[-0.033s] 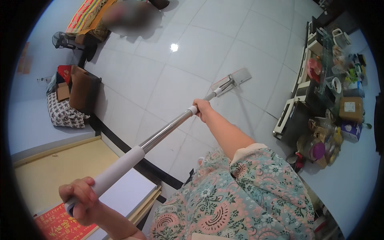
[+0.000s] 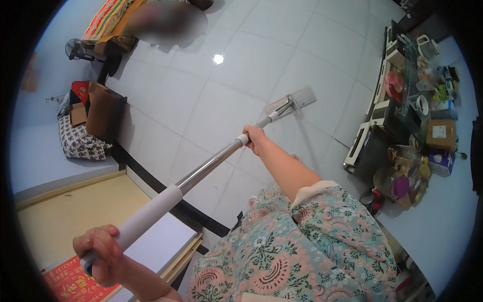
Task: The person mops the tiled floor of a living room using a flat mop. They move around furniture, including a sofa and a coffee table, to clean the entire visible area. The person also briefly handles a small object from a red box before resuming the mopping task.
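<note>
A flat mop with a silver metal pole (image 2: 209, 164) slants across the view from lower left to upper right. My left hand (image 2: 100, 251) wraps round the end of its thick pale grip (image 2: 148, 214). Farther along, my right hand (image 2: 254, 138) is closed round the pole just past a white collar. The mop's flat rectangular head (image 2: 303, 97) rests on the tiled floor (image 2: 201, 105) ahead of me. Part of the head is pale and hard to tell from the tiles.
At the right, a cabinet (image 2: 363, 146) and cluttered counter hold jars, a cardboard box (image 2: 441, 134) and bowls. A brown case (image 2: 106, 111) and patterned bag (image 2: 80, 141) stand at the left, a fan (image 2: 75, 49) beyond. A pale-yellow surface (image 2: 75, 204) lies near left. A blurred shape (image 2: 168, 22) is at the far left.
A foot's tip now shows beside my right forearm. The mop and both hands have barely moved.
</note>
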Motion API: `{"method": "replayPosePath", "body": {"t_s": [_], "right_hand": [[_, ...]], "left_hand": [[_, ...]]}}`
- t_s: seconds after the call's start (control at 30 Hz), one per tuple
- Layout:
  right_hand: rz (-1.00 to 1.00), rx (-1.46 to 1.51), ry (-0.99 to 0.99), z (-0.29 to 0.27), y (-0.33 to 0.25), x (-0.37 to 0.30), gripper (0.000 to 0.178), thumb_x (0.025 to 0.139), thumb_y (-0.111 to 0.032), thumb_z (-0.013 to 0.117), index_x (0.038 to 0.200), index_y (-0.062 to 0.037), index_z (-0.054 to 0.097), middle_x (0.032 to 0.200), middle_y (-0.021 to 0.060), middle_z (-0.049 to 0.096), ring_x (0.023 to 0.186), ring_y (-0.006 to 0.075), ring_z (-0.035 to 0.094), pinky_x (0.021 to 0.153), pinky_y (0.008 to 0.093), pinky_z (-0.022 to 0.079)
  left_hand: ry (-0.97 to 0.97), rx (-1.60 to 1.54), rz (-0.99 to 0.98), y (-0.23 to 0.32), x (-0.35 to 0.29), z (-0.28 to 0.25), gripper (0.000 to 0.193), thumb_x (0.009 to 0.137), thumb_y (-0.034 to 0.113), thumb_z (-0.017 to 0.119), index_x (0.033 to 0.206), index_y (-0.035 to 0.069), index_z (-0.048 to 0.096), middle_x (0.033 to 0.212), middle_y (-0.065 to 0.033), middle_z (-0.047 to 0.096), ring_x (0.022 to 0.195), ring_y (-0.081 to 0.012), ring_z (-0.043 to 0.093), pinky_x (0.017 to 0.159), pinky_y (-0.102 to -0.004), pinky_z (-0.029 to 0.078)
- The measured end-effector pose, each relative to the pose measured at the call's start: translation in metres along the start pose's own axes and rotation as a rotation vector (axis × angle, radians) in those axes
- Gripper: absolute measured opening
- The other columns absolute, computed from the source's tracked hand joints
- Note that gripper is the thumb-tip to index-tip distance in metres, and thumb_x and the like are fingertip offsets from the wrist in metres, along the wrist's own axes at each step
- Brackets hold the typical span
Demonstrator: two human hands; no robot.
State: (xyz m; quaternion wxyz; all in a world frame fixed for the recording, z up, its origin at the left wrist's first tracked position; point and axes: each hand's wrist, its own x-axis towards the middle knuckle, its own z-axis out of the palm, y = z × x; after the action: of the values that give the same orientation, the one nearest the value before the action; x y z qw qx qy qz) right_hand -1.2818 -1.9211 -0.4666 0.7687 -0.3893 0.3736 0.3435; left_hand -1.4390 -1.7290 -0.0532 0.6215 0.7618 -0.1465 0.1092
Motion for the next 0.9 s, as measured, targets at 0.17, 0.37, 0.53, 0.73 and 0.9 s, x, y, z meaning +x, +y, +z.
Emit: {"method": "replayPosePath", "body": {"t_s": [0.17,0.37,0.53,0.73,0.9], "right_hand": [[0.050,0.076,0.013,0.013,0.131,-0.041,0.014,0.068,-0.013,0.058,0.068,-0.0055,0.045,0.058,0.0043,0.045,0.047,0.0148,0.044,0.043,0.0297,0.040],[0.250,0.159,-0.011,0.060,0.284,-0.113,0.009,0.068,-0.006,0.055,0.068,-0.0058,0.046,0.062,0.0062,0.047,0.052,0.0168,0.046,0.048,0.0291,0.042],[0.398,0.105,-0.100,0.116,0.355,-0.178,0.014,0.075,0.001,0.057,0.083,-0.0008,0.046,0.072,0.0084,0.052,0.068,0.0197,0.054,0.063,0.0291,0.049],[0.509,-0.003,-0.343,0.184,0.432,-0.217,0.009,0.076,0.001,0.057,0.075,-0.0017,0.049,0.072,0.0082,0.051,0.065,0.0177,0.052,0.057,0.0272,0.046],[0.307,-0.189,-0.225,0.195,0.454,-0.113,0.008,0.069,0.002,0.056,0.070,-0.0005,0.048,0.066,0.0085,0.050,0.057,0.0194,0.051,0.049,0.0316,0.045]], "left_hand": [[-0.260,0.046,0.117,0.036,-0.067,-0.077,0.037,0.074,0.020,0.055,0.107,0.004,0.051,0.049,0.0060,0.042,0.052,-0.0097,0.044,0.073,-0.0280,0.043],[-0.393,-0.027,0.050,0.095,-0.183,-0.182,0.026,0.071,0.006,0.056,0.098,0.007,0.055,0.052,0.0057,0.055,0.050,-0.0047,0.058,0.078,-0.0246,0.048],[0.352,-0.028,0.131,0.158,-0.324,-0.216,0.022,0.076,0.010,0.049,0.097,0.002,0.052,0.053,0.0065,0.048,0.054,-0.0064,0.050,0.072,-0.0250,0.041],[0.597,-0.136,0.240,0.231,-0.407,-0.196,0.026,0.077,0.025,0.054,0.090,0.004,0.048,0.060,-0.0026,0.047,0.064,-0.0164,0.049,0.083,-0.0414,0.039],[0.487,0.565,-0.114,0.185,-0.408,-0.139,0.025,0.082,0.028,0.055,0.085,0.004,0.047,0.053,0.0035,0.039,0.058,-0.0098,0.043,0.072,-0.0319,0.038]]}}
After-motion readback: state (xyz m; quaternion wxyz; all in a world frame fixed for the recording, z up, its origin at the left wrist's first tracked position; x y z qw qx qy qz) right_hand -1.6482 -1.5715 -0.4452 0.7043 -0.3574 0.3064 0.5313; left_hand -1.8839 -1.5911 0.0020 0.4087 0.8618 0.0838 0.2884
